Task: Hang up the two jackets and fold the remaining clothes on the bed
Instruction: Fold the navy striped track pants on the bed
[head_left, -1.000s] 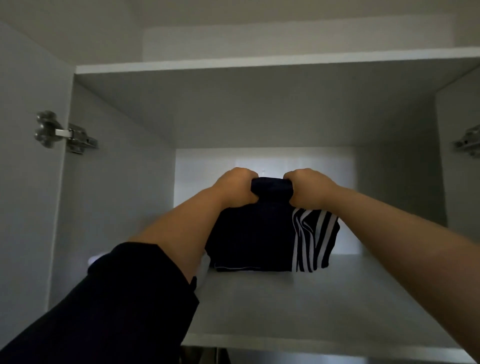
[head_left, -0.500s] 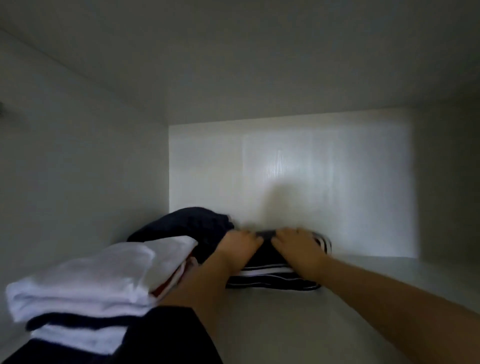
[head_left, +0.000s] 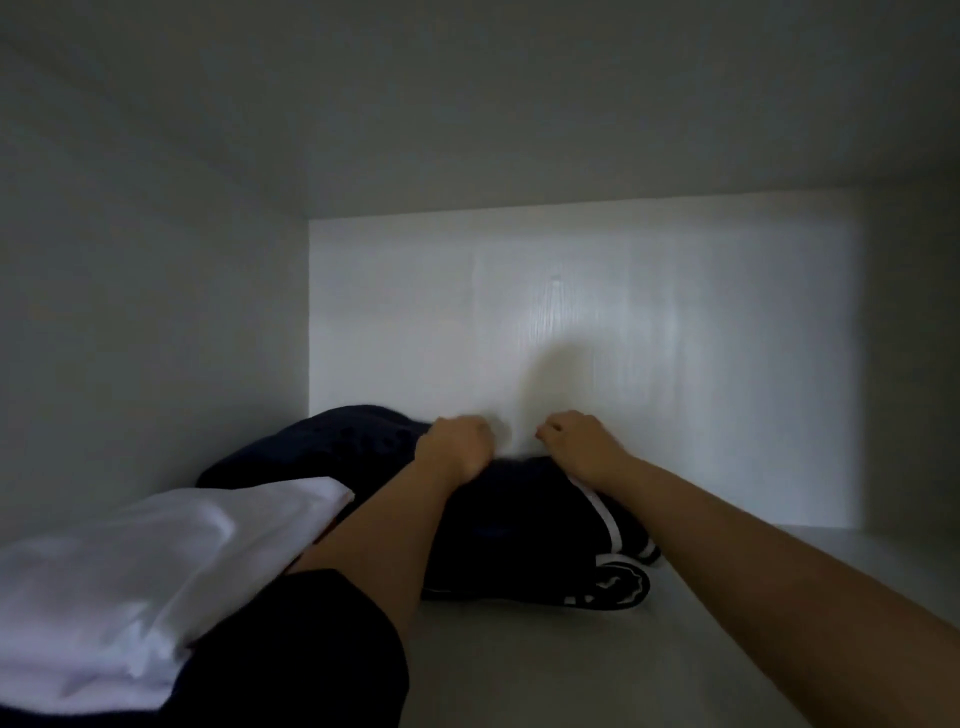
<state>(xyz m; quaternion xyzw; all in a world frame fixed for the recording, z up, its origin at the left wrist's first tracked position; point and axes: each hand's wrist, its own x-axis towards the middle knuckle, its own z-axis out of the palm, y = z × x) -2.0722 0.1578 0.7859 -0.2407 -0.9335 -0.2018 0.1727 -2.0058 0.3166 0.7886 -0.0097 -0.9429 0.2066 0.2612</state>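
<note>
A folded dark garment with white stripes (head_left: 524, 525) lies on the wardrobe shelf (head_left: 571, 670), pushed close to the back wall. My left hand (head_left: 457, 448) sits at its far edge with the fingers curled under; whether they hold fabric is hidden. My right hand (head_left: 582, 441) rests by the wrist on the same far edge, fingers loosely curled, nothing visible in them. A second dark garment (head_left: 332, 441) lies bunched behind and to the left of it.
A stack of folded white clothes (head_left: 156, 566) with a dark layer under it fills the shelf's left front, against my left sleeve (head_left: 291, 649). The back wall (head_left: 623, 338) stands just past my hands. Bare shelf lies to the right.
The striped garment went from hanging in both hands above the shelf to lying flat at the back. My hands slid to its far edge, and the view moved closer in.
</note>
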